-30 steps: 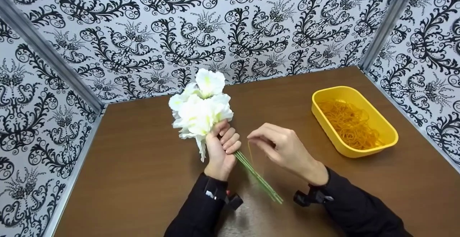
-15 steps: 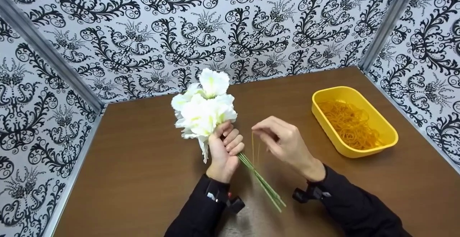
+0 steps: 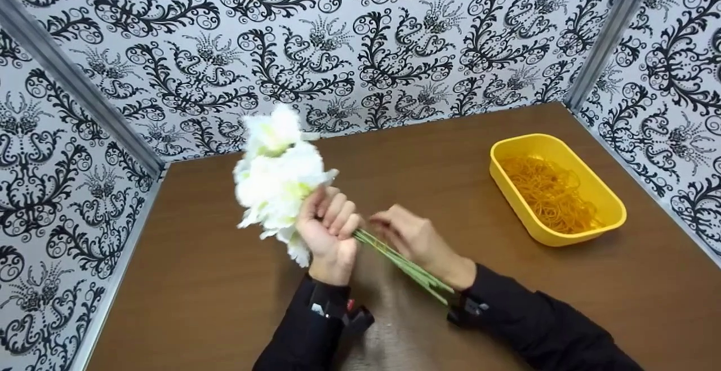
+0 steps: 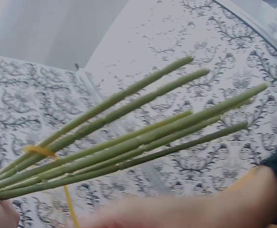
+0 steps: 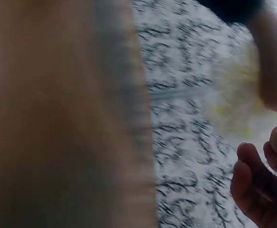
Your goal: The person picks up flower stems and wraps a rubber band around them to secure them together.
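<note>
In the head view my left hand [image 3: 332, 238] grips a bunch of white flowers [image 3: 276, 182] just below the blooms. Its green stems [image 3: 411, 269] slant down to the right. A thin yellow rubber band [image 4: 41, 151] crosses the stems in the left wrist view, and one strand stretches down to my right hand [image 4: 176, 211]. Seen from the head, my right hand [image 3: 422, 241] is beside the stems, fingers bent and somewhat blurred, pinching the band. The right wrist view catches curled fingertips [image 5: 247, 175] at its lower right, with the flowers blurred behind.
A yellow plastic tub [image 3: 555, 237] stands at the right of the brown table [image 3: 214, 281], holding a tangle of rubber bands [image 3: 546, 191]. Black-and-white patterned walls [image 3: 383, 50] rise behind and at both sides. Each wrist carries a small black camera.
The flowers and left hand have shifted left. My right hand has come down and left to the stems, bringing the rubber band that hung from its fingers onto them.
</note>
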Available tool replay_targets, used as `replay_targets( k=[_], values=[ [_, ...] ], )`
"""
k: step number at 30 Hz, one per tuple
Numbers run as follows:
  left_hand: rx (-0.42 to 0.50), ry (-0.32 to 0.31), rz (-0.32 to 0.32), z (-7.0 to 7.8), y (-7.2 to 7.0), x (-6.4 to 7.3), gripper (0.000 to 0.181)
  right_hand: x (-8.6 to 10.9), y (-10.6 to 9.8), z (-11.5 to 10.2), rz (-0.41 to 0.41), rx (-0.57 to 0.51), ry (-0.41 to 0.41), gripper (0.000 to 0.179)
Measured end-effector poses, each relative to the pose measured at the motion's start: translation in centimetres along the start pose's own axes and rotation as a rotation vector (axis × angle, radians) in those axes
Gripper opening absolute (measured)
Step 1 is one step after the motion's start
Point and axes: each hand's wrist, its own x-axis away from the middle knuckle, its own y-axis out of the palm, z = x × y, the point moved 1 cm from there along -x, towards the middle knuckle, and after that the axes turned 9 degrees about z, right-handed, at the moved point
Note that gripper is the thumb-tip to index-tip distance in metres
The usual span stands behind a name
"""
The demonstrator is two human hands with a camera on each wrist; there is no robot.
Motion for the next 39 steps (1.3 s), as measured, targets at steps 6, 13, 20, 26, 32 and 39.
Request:
replay_targets(
  k=[6,13,20,26,32,39],
  values=[
    [0.055,0.149,-0.003,2.3,0.7,-0.1,0.038,1.4,1.3,-2.7,-0.193,0.014,-0.059,0.012],
    [0.024,0.266,0.057,3.5,0.1,-0.8,0.039,1.7,0.3,-7.4,-0.508,0.248,-0.089,0.006],
    [-0.064,0.313,0.096,3.5,-1.1,-1.6,0.041,0.1,-2.6,-10.0,-0.422,0.381,-0.157,0.013],
    [-0.217,0.333,0.152,3.0,-1.3,-1.9,0.044,-1.7,-5.1,-10.5,-0.244,0.306,-0.209,0.028],
    [-0.385,0.168,0.203,2.1,-1.6,-1.8,0.044,-3.3,-7.5,-9.5,-0.105,0.155,-0.171,0.015],
    [-0.545,-0.234,0.150,1.1,-1.6,-1.3,0.040,-4.7,-9.4,-5.5,-0.029,0.086,-0.101,0.017]
  ],
)
